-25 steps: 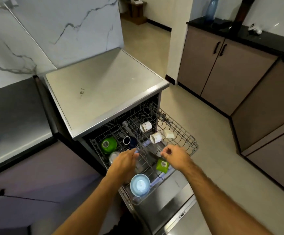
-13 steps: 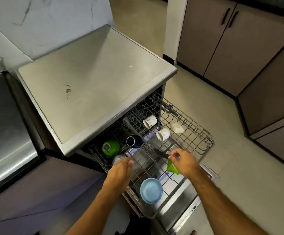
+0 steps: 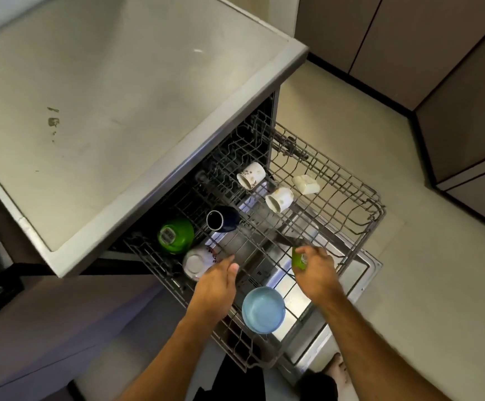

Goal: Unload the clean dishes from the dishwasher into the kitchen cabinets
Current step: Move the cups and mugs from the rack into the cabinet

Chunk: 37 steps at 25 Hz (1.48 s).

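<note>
As before, both hands [image 3: 215,287] over rack [image 3: 351,215].

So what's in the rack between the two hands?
In the head view, only bare grey wire rack lies between the left hand and the right hand. The round light blue bowl sits nearer the person, below that gap.

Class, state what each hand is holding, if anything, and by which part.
The right hand pinches a small green plastic item by its upper edge; the left hand's grip cannot be told.
</note>
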{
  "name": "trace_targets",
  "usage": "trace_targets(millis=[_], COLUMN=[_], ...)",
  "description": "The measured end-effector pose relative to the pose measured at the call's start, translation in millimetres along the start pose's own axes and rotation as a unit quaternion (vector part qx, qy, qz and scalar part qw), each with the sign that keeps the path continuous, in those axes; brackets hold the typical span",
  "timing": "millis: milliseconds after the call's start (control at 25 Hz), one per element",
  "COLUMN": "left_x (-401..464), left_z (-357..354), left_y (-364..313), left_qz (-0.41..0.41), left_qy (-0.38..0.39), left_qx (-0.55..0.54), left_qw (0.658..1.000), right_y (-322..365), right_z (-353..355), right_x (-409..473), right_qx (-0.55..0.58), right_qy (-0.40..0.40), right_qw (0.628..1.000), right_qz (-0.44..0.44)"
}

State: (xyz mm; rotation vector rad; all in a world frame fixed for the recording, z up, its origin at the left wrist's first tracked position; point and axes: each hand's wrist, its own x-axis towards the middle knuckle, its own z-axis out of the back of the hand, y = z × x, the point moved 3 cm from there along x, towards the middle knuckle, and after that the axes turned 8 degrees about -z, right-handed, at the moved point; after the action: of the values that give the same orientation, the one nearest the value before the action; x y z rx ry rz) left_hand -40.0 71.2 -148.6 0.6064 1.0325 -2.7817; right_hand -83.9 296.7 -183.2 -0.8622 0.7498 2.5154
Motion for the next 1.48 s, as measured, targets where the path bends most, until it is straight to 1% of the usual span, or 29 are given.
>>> trace_targets(millis=[120,240,400,560,640,760,800,880,960,1160,1360,1480], left_x=[12,27,46,64,70,86,93,110,127,152,160,160], left_z=[-21,-35,-41,-47,-44,-31,-26,-20,-17,-21,-23,-19], left_y=[8,6,7,23,27,32,34,35,36,44,51,56], left_qz=[-0.004,-0.010,-0.006,0.032,0.041,0.082,0.097,0.103,0.098,0.112,0.135,0.128], left_qy=[0.024,0.036,0.019,-0.004,-0.052,-0.173,-0.195,-0.210,-0.201,-0.141,-0.138,-0.149], left_qx=[-0.003,-0.012,-0.037,-0.046,-0.040,-0.016,-0.003,-0.003,-0.014,-0.029,-0.042,-0.037], left_qw=[1.000,0.999,0.999,0.998,0.997,0.981,0.976,0.972,0.974,0.983,0.980,0.980], right_y=[-8,-13,-16,-20,-24,-27,-27,-27,-28,-27,-20,-18], right_z=[-11,-23,-40,-53,-59,-68,-69,-71,-72,-73,-79,-84], right_x=[12,25,38,49,51,55,56,58,60,60,54,52], right_qx=[0.014,0.017,-0.004,-0.022,-0.049,-0.077,-0.077,-0.070,-0.066,-0.060,-0.069,-0.087], right_qy=[-0.008,-0.002,-0.017,-0.033,-0.040,-0.038,-0.036,-0.034,-0.035,-0.056,-0.075,-0.074], right_qw=[0.999,0.999,1.000,0.999,0.998,0.996,0.996,0.997,0.997,0.996,0.995,0.993], right_qz=[-0.028,-0.030,-0.019,-0.018,-0.014,-0.013,-0.014,-0.019,-0.023,-0.023,0.009,0.016])
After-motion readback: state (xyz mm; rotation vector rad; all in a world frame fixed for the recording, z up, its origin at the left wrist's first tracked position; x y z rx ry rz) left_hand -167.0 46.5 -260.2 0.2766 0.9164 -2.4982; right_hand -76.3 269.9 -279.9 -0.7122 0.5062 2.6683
